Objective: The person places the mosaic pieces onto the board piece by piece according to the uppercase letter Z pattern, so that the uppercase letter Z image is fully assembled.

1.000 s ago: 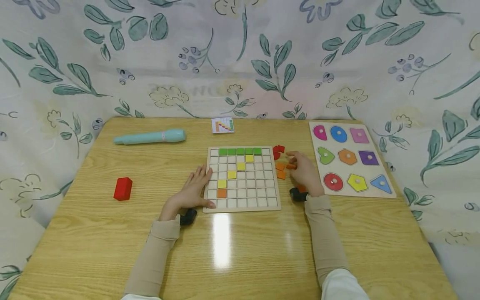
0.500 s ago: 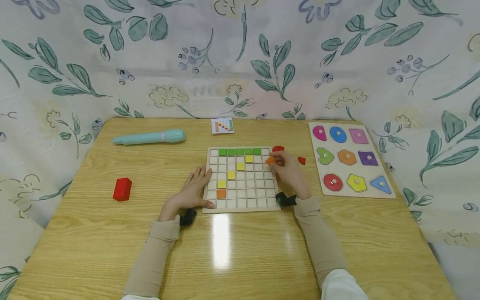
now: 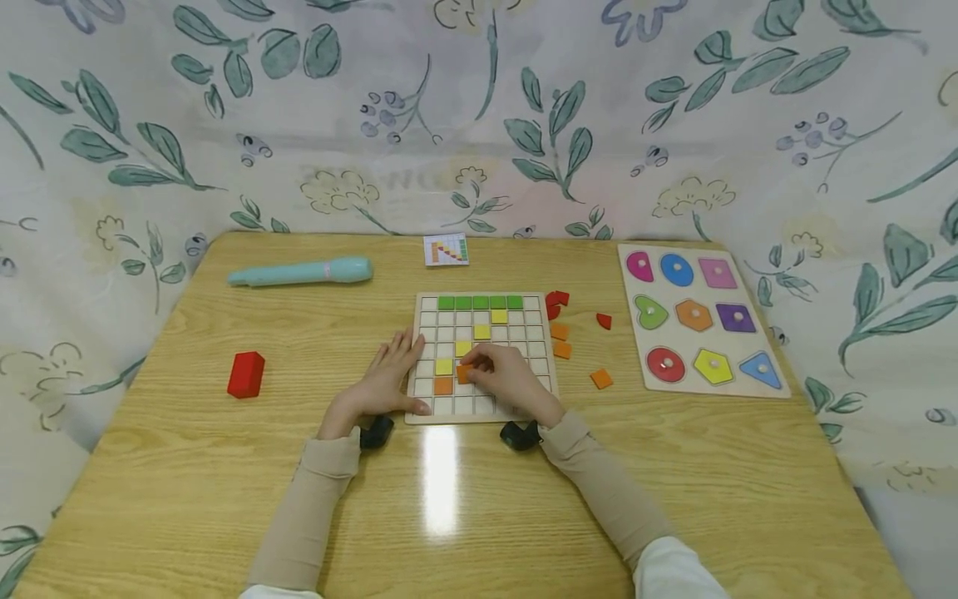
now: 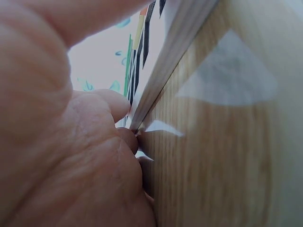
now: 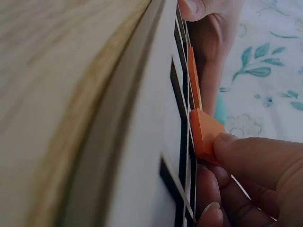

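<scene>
"Right hand [image 3: 509, 378] first: what has it got?"

"It pinches an orange tile [image 3: 463, 373] between finger and thumb, low over the board [image 3: 535, 333]. That tile is tipped up on a slant."

"Does the tile touch the board?"

"I can't tell. It is very close to the squares, just right of the flat orange one [image 3: 443, 386] and just on the near side of a yellow tile [image 3: 464, 349]."

"And the left hand [image 3: 387, 385]?"

"Its fingers are straight and spread out. It rests at the left edge of the board, with its thumb on the near corner."

"What else is on the board?"

"Five green tiles [image 3: 481, 303] sit in a row on the far side. Four yellow ones make a slanted line down to the left."

"And around it, on the table [image 3: 150, 516]?"

"Red bits [image 3: 553, 311] and three loose orange tiles [image 3: 562, 351] lie to the right. Farther right is a puzzle [image 3: 733, 349] with bright shapes. Behind the board is a little card [image 3: 446, 249]. Over on the left are a red block [image 3: 245, 374] and a blue-green stick [image 3: 299, 272]."
</scene>
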Available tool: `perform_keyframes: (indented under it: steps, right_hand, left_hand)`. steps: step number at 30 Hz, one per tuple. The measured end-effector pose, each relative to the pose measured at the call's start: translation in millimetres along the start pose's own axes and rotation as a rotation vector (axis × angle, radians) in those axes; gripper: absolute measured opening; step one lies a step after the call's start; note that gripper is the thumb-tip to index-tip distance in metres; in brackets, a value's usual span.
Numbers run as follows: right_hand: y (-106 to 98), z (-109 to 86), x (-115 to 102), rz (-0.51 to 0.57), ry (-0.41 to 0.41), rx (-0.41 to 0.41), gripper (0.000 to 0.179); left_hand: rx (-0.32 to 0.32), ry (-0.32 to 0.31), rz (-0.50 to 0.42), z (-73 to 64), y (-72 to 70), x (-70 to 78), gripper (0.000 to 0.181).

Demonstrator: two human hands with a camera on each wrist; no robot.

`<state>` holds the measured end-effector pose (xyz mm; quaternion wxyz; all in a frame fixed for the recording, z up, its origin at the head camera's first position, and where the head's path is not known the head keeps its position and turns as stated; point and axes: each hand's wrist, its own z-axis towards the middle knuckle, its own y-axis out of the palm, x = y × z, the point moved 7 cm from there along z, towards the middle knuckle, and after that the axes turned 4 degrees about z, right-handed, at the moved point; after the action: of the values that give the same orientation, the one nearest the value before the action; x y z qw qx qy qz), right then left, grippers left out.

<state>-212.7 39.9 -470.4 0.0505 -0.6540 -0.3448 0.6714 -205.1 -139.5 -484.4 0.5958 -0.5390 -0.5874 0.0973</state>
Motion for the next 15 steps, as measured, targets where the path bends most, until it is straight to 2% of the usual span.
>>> perform_keyframes:
  steps: [4, 10, 15]
  right_hand:
    - [4.5, -0.4, -1.2, -0.039, -0.011, -0.031, 0.011]
    - [9.3, -1.0, -7.2, -0.126, -0.071, -0.057, 0.009]
    - [11.9, -2.3, -9.3, -0.191, -0.099, -0.086, 0.019]
  left_hand:
    - [-0.001, 0.001, 0.003, -0.1, -0.4, -0.3, 0.116]
    - [-0.006, -0.001, 0.006, 0.4, 0.2, -0.9, 0.116]
    - [-0.01, -0.004, -0.003, 0.3, 0.6, -0.6, 0.117]
